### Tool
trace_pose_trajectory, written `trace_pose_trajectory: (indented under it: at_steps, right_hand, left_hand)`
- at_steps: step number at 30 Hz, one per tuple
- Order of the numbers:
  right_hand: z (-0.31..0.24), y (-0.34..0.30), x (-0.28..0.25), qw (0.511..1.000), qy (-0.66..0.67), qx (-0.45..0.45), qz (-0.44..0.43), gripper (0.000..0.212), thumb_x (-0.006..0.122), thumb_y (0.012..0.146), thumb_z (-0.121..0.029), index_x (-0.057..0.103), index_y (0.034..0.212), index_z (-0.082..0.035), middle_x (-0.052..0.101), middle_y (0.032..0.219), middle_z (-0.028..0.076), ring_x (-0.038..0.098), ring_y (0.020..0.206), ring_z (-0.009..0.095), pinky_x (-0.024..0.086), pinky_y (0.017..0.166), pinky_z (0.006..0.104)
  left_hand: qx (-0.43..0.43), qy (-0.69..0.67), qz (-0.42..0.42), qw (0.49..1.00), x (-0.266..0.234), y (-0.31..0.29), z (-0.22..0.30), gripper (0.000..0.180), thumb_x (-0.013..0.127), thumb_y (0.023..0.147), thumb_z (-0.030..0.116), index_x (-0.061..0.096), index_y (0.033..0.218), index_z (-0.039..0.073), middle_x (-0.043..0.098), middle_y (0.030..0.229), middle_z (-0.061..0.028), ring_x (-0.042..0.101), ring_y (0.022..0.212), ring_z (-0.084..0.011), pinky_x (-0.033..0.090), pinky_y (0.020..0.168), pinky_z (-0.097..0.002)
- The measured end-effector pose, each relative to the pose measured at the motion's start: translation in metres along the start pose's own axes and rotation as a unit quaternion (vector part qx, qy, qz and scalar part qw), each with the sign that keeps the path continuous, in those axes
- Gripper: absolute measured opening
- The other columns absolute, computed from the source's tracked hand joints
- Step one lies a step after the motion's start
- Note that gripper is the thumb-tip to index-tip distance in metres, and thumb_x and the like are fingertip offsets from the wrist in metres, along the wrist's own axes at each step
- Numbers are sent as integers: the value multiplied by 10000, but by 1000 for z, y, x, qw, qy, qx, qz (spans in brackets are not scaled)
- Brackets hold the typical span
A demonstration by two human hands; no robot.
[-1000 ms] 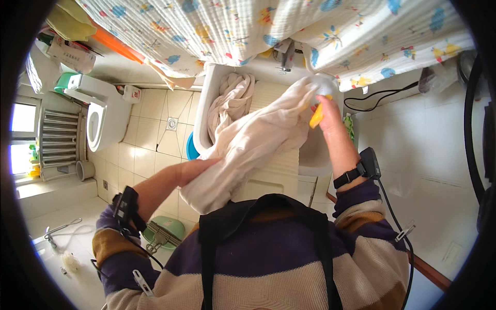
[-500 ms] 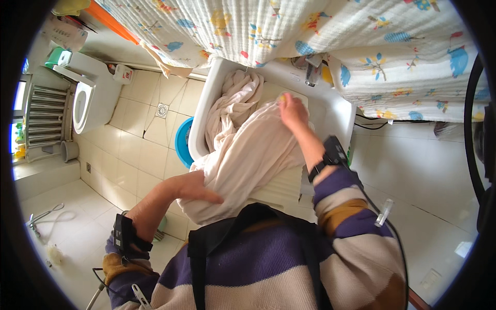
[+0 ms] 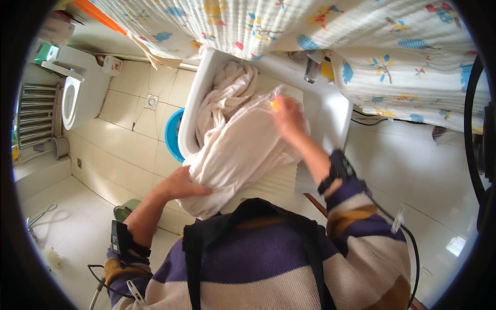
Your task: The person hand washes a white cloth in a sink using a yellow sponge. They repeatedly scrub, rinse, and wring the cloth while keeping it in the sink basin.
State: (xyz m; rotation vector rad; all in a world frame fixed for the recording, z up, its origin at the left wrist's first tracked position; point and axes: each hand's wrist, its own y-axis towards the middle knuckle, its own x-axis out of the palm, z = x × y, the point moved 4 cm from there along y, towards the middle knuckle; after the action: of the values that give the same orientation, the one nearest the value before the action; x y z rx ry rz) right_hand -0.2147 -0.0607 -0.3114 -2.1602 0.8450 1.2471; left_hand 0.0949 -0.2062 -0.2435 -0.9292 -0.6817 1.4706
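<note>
The blue basin [image 3: 171,135] stands beyond the left hand [image 3: 178,185], on the floor. This hand has the thumb apart and lying on the pale cloth [image 3: 232,150]; its other fingers are partly hidden, so I cannot tell how far they close. The cloth stretches between the two hands, its long axis going slantwise from the left fingers up to the right ones, its far end pointing away from the body. The right hand [image 3: 289,120], blurred, is curled around a small yellow thing [image 3: 275,104], against the cloth's far end.
</note>
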Motion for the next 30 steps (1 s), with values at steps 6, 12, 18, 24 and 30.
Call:
trace_pose_trajectory:
  at_steps: [6,12,18,24,30]
  right_hand:
    - [-38,-74,9,968,55,-241,47,322,702,879,-167,635,1192,-138,581,1173,162,589,1048,387,492,901,510]
    - [143,46,39,979,169,95,-55,427,649,890,-169,520,1297,-165,584,1083,173,617,938,325,533,774,458]
    - [46,17,7,742,576,216,-267,787,664,879,-182,293,1571,-234,575,1044,105,626,699,222,544,597,388]
    - [91,-1,-98,590,794,150,6,490,581,863,-140,491,1342,-88,528,921,159,586,743,288,543,710,454]
    - [207,-66,-114,675,680,285,-14,375,628,868,-206,603,1226,-97,624,1003,96,593,795,219,524,752,391]
  left_hand:
    - [18,-62,-36,997,3,9,-3,842,917,655,334,608,1364,0,691,1274,-163,649,1187,-256,495,1055,-371]
    - [54,-36,-9,998,5,2,-1,836,921,684,321,592,1379,-6,685,1281,-167,644,1196,-254,491,1061,-370]
    - [82,-12,-18,996,8,-1,11,890,934,690,361,559,1410,-5,679,1294,-160,633,1211,-239,482,1076,-372]
    - [188,-34,77,979,-24,-57,69,880,933,687,206,508,1424,-17,692,1243,-144,633,1137,-173,506,1030,-354]
    - [304,134,135,934,-5,-88,103,919,880,723,387,477,1458,12,696,1105,-256,680,1071,-407,530,942,-426]
